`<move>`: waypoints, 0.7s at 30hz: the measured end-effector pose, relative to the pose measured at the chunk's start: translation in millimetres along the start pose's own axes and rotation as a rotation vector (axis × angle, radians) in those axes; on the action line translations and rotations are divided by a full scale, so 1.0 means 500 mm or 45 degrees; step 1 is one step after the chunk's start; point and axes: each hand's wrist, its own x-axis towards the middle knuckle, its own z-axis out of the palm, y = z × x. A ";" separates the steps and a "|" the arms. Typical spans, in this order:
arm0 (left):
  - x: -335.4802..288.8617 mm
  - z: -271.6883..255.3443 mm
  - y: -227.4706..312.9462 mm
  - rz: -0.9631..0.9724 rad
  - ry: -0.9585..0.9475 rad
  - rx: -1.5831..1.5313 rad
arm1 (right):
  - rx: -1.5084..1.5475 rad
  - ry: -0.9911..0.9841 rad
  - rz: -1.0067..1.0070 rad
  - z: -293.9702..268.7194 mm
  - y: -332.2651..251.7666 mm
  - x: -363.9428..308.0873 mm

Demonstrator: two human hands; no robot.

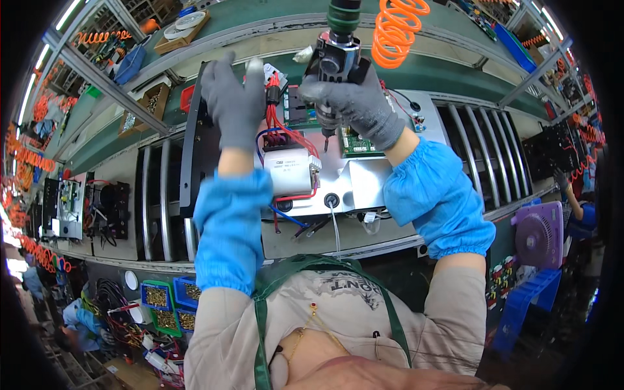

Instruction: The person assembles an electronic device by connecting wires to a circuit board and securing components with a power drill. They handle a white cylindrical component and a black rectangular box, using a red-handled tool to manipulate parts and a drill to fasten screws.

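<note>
Along roller conveyor (162,195), metal chassis (364,179) rests.

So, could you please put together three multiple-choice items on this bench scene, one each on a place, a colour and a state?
1. Where is the white box-shaped capacitor?
A. On the silver metal chassis plate
B. In a blue bin
C. On the purple fan

2. What colour is the coiled air hose?
A. Green
B. Orange
C. Black

3. What is the grey-gloved right hand doing?
A. Hanging open
B. Resting flat on the plate
C. Gripping the powered screwdriver

Answers: 1 A, the capacitor sits on the plate beside the red wires; 2 B, the coils are bright orange; 3 C, the fingers wrap the tool's body, its bit pointing down.
</note>
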 end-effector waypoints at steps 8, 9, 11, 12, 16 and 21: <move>0.101 0.162 -0.097 -0.491 -1.031 0.028 | 0.146 0.021 -0.044 -0.020 0.002 -0.026; 0.111 0.177 -0.120 -0.602 -1.150 -0.182 | 0.153 -0.017 -0.016 -0.022 0.002 -0.021; 0.125 0.187 -0.125 -0.740 -1.318 -0.370 | 0.178 -0.033 -0.047 -0.019 0.000 -0.019; 0.133 0.179 -0.108 -0.799 -1.400 -0.469 | 0.185 -0.037 -0.017 -0.023 -0.001 -0.020; 0.103 0.159 -0.089 -0.521 -0.803 -0.422 | 0.149 -0.010 0.021 -0.022 -0.012 -0.021; 0.037 0.046 0.023 -0.202 -0.410 -1.544 | 0.221 0.030 -0.045 -0.038 -0.005 -0.014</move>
